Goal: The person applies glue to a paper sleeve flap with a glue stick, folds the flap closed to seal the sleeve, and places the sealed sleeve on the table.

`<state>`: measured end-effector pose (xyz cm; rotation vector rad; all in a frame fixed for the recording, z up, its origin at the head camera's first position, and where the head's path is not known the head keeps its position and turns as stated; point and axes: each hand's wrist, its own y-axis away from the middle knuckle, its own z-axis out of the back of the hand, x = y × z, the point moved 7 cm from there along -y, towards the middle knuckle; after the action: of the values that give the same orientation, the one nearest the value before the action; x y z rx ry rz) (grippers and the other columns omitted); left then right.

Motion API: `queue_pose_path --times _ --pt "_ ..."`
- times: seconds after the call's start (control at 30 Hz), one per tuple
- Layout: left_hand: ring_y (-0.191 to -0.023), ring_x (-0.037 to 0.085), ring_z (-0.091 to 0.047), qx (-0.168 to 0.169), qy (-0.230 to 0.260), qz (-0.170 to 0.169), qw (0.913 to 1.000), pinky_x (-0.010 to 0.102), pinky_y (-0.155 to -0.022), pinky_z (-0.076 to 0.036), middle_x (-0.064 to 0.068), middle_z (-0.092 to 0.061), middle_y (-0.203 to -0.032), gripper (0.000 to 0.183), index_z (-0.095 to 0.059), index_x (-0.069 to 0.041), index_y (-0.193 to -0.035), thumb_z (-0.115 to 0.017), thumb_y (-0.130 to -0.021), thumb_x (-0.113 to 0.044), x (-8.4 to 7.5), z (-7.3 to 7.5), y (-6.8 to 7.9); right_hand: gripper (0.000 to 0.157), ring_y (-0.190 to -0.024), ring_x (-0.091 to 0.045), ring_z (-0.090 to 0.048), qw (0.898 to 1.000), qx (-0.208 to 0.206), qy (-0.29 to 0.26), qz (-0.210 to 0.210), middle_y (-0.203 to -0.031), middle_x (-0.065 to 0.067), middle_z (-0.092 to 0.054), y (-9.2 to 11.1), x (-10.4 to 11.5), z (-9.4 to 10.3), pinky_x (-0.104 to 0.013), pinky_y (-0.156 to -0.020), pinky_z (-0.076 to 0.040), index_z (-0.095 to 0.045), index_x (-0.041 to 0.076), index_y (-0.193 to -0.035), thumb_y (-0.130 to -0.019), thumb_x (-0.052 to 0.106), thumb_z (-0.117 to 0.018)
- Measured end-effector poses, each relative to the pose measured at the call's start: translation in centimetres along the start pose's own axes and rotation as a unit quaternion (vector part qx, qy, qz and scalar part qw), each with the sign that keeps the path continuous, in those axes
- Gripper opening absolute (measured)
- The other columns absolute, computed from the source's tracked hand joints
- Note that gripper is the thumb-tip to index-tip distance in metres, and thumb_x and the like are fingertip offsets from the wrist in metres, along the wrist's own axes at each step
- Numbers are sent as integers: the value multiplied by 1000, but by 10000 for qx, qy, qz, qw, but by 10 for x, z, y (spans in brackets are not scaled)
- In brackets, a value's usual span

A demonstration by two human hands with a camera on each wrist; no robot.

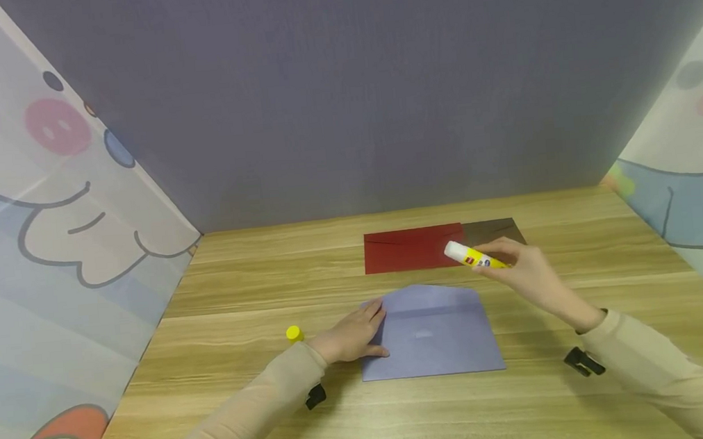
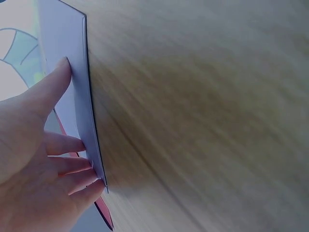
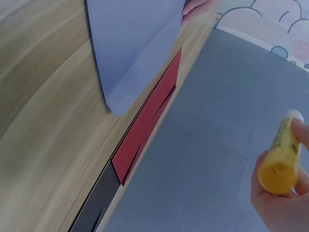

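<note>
The wooden table [image 1: 237, 278] bears a lavender envelope [image 1: 435, 350] lower centre, yellow cap [image 1: 294, 333] to its left, red envelope [image 1: 407, 249] and dark envelope [image 1: 492, 231] above.

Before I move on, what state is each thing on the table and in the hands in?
Left hand: resting on the purple envelope
Right hand: gripping the glue stick
Purple envelope: flat, flap open
Glue stick: uncapped, raised above the table
Yellow cap: off
Red envelope: flap folded over; sealing unclear
Dark envelope: partly under the red one

The left hand [image 2: 34, 154] touches a light purple envelope [image 2: 78, 101] with its thumb and fingers. The envelope lies on a wooden table [image 2: 203, 116]. Red paper [image 2: 104, 213] peeks out just past the fingers.
</note>
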<state>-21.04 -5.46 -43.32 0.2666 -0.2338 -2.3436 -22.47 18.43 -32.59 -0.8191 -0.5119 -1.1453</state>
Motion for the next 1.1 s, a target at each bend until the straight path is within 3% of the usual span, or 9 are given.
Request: queue_pose_path --times 0.13,0.4,0.5,0.7,0.87,1.1 --pt "-131 29 -19 5 22 6 10000 38 -105 -22 22 -20 -142 77 -29 7 -134 -54 -83 -45 0 -1 0 31 -70 -15 -49 9999 -85 100 -64 -92 -11 -61 -1 0 -4 -19 -48 -42 -65 1 -100 -72 11 -73" --pt "-131 29 -19 7 -40 24 10000 38 -105 -22 22 -20 -142 77 -29 7 -134 -54 -83 -46 0 -1 0 35 -61 -15 -45 9971 118 -294 -698 -92 -18 -58 -3 -7 -12 -21 -42 -40 -62 1 -101 -73 18 -73" --pt "-131 29 -19 14 -62 37 10000 37 -105 -22 22 -20 -142 77 -29 6 -134 -54 -83 -46 1 -2 -1 38 -65 -13 -49 9949 140 -555 -830 -94 -18 -57 -3 -9 -15 -20 -46 -43 -58 0 -103 -73 19 -72" --pt "-131 29 -19 -2 -39 40 10000 38 -106 -22 22 -20 -142 78 -29 6 -134 -54 -83 -46 1 -2 -1 45 -81 -3 -58 9831 141 -1500 -1040 -102 -16 -59 -5 -9 -21 -18 -69 -50 -52 -5 -108 -73 15 -72" --pt "-131 29 -19 -27 -2 20 10000 38 -106 -22 22 -20 -142 78 -29 7 -134 -54 -83 -46 1 -2 0 51 -84 -3 -59 9773 271 -1638 -1313 -107 -15 -61 -5 -9 -29 -17 -73 -48 -53 -4 -112 -74 24 -72" --pt "-131 29 -19 -41 53 16 10000 38 -105 -22 22 -20 -142 77 -29 7 -134 -54 -83 -45 1 0 0 46 -86 -10 -62 9766 462 -1862 -971 -107 -20 -60 -5 -3 -45 -20 -74 -49 -56 -6 -111 -74 15 -71"
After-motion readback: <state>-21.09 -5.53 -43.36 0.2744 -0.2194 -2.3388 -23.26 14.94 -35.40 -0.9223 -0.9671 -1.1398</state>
